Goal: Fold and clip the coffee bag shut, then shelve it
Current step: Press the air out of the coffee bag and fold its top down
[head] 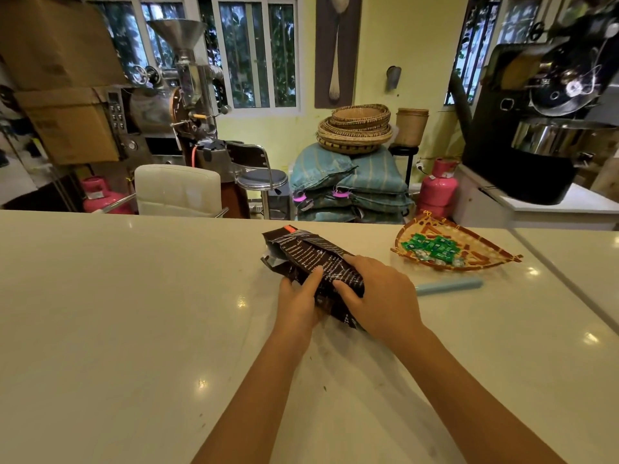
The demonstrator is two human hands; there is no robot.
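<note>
A dark brown coffee bag [303, 252] with white print lies on the white counter [134, 313], its crumpled open top pointing away from me. An orange strip shows at that far end. My left hand [299, 304] grips the bag's near left side, thumb on top. My right hand [378, 296] holds the near right side, fingers pressed on the printed face. A long light-blue clip [449, 285] lies flat on the counter just right of my right hand, apart from the bag.
A woven fan-shaped tray [482, 261] with green sweets sits at the far right of the counter. Beyond the counter stand a white chair [177, 189], a stool, stacked sacks with baskets, pink gas cylinders and two coffee roasters [552, 128].
</note>
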